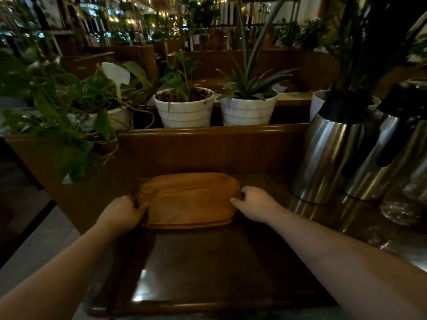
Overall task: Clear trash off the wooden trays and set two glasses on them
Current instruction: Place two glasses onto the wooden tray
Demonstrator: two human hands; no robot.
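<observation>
A stack of oval light-brown wooden trays (pixel 188 197) lies on the dark wooden table (pixel 208 269), near the back panel. Its top surface looks bare. My left hand (pixel 123 212) grips the stack's left end, fingers curled over the rim. My right hand (pixel 254 203) holds the right end the same way. A clear glass (pixel 401 204) stands at the far right of the table, partly cut by the dim light.
Two steel thermos jugs (pixel 328 155) with black tops stand at the right, close to the glass. Behind the wooden back panel (pixel 208 148) are white plant pots (pixel 184 109) and trailing leaves (pixel 57 116) overhanging the left side.
</observation>
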